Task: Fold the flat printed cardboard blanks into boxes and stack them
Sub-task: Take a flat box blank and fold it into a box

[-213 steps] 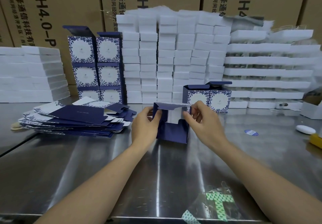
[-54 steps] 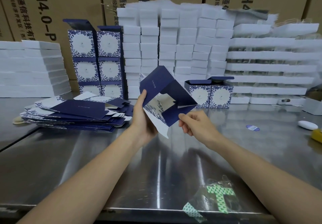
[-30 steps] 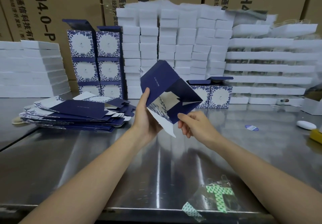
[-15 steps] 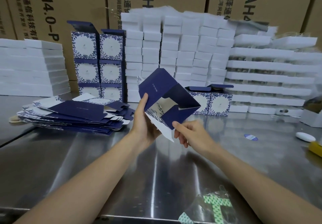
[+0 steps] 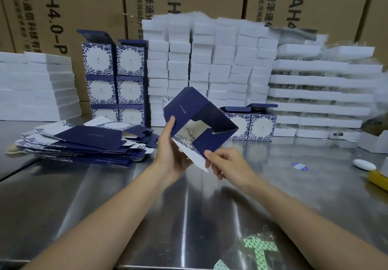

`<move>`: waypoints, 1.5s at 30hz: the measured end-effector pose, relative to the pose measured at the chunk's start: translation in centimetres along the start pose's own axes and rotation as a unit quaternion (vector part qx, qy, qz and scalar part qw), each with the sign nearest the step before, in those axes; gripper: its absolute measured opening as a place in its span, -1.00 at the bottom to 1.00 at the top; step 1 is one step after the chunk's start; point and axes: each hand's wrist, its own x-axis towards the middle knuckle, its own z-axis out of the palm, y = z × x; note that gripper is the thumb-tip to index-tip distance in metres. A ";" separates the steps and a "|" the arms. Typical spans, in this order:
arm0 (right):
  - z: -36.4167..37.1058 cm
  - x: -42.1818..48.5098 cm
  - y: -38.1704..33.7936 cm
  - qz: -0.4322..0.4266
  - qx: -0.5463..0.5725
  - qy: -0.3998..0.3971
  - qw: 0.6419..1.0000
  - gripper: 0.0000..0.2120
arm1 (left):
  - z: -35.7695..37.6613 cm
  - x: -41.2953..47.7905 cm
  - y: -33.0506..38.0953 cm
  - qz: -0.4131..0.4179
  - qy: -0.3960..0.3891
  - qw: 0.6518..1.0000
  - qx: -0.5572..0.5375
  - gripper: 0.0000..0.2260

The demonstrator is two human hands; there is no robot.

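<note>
We hold one half-folded box [image 5: 198,122] tilted in the air above the steel table [image 5: 105,185].
Our left hand [image 5: 172,156] grips its left side, thumb on the blue panel; our right hand [image 5: 227,162] pinches the lower corner.

A steel table [image 5: 84,196] reflects overhead light, backed by tall brown printed cartons [image 5: 88,3] like a wall

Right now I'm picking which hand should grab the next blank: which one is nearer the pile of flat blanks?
Left. The left hand is just right of the pile of flat blanks; the right hand is farther right, beyond the held box.
</note>
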 end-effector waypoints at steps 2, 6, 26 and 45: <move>0.0 -0.1 0.0 -0.038 0.005 0.023 0.999 -0.60 | 0.0 -0.2 0.1 -0.008 0.012 1.000 -0.017 -0.33; -0.2 0.0 0.3 -0.114 -0.016 0.079 0.990 -0.95 | -0.4 -0.1 0.5 -0.031 0.030 0.997 -0.064 -0.35; -1.9 1.4 1.8 -0.127 -0.153 0.175 0.964 -0.29 | -1.4 0.8 -1.2 0.017 0.151 0.916 0.371 -0.42; -1.3 0.7 1.5 -0.173 -0.263 0.100 0.944 -0.41 | -1.1 0.2 -1.2 0.077 0.174 0.888 0.418 -0.37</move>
